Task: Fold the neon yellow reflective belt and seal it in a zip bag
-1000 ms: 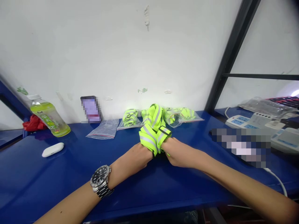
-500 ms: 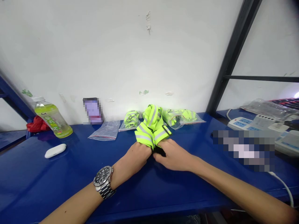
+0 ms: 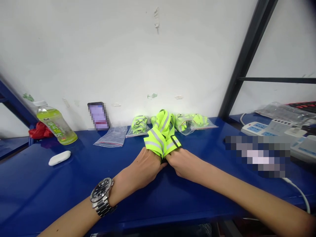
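Both of my hands are closed on a bright yellow-green reflective strap [image 3: 158, 135] with silver stripes and a black-edged buckle or slider on its right side. My left hand [image 3: 146, 164], with a metal watch [image 3: 101, 194] on the wrist, grips the strap's near left end. Close against it, my right hand [image 3: 181, 162] holds the near right end. The fingertips are mostly hidden beneath the knuckles. Looped strap stands up beyond the hands. Behind it lie clear zip bags with similar straps, one bag [image 3: 139, 125] to the left and others [image 3: 195, 122] to the right.
A flat clear zip bag [image 3: 112, 136] lies left of the strap, by a phone [image 3: 98, 115] leaning on the wall. Farther left are a green drink bottle [image 3: 58, 125], red cloth or plastic [image 3: 40, 130] and a white case [image 3: 59, 158]. Power strips [image 3: 259, 129] and a blurred-out device [image 3: 256, 156] sit right.
My right thumb has tucked in and the right hand has closed further against the left. The strap and its black-edged piece have shifted slightly. My left wrist has dropped a little down and left.
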